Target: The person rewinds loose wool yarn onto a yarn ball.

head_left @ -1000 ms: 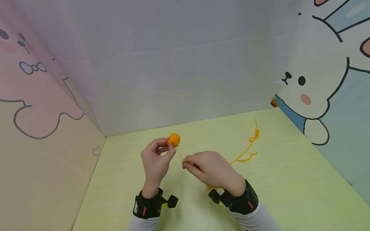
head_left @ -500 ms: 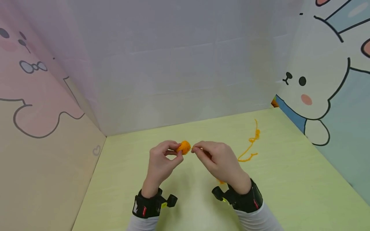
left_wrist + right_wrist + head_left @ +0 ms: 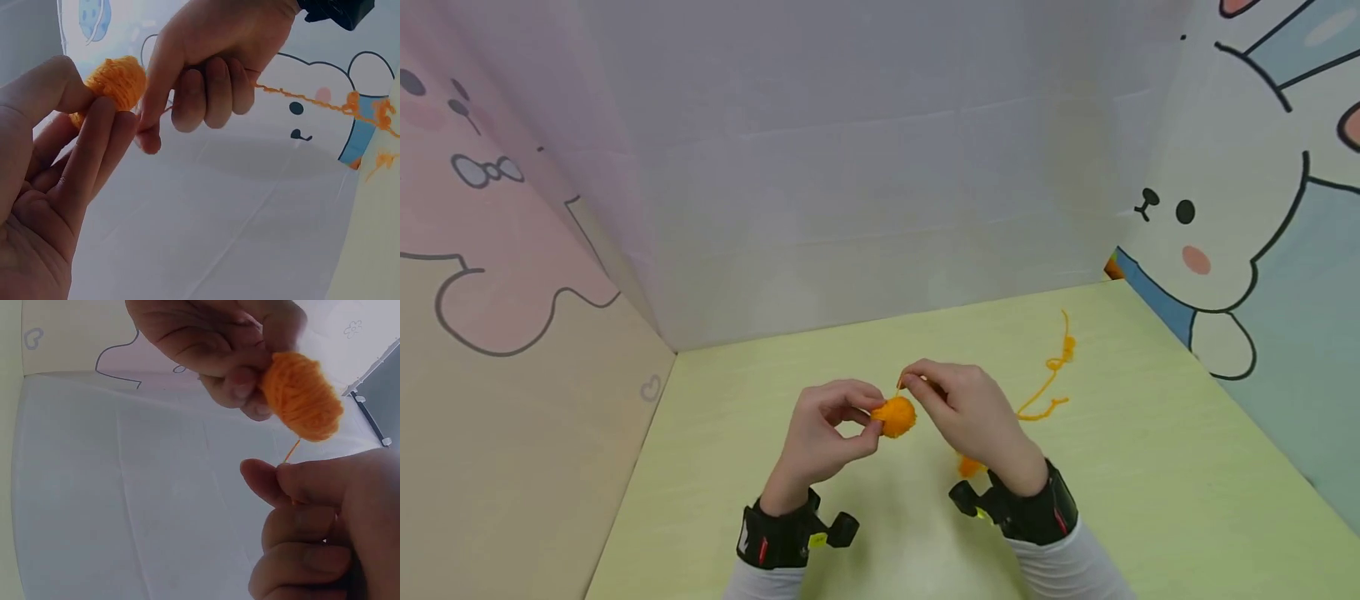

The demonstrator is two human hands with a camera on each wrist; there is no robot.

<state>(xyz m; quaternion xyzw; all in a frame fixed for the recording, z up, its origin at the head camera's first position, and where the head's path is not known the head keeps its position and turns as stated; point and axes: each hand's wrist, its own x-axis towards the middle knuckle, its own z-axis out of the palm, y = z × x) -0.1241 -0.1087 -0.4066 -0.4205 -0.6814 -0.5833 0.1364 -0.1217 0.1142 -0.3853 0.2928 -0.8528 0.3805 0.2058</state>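
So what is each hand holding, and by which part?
The left hand pinches the orange yarn ball by one end; the right hand pinches the strand coming off it, close to the ball.

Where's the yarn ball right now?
Lower middle of the head view: the ball is pinched in the left hand, just left of the right hand, which holds its strand.

The left hand [image 3: 44, 215] pinches a wound ball of orange yarn [image 3: 125, 81] while the right hand [image 3: 215, 50], just beside it, holds a strand [image 3: 294, 95] trailing past its fingers [image 3: 217, 94] in front of a printed cartoon face [image 3: 312, 125].
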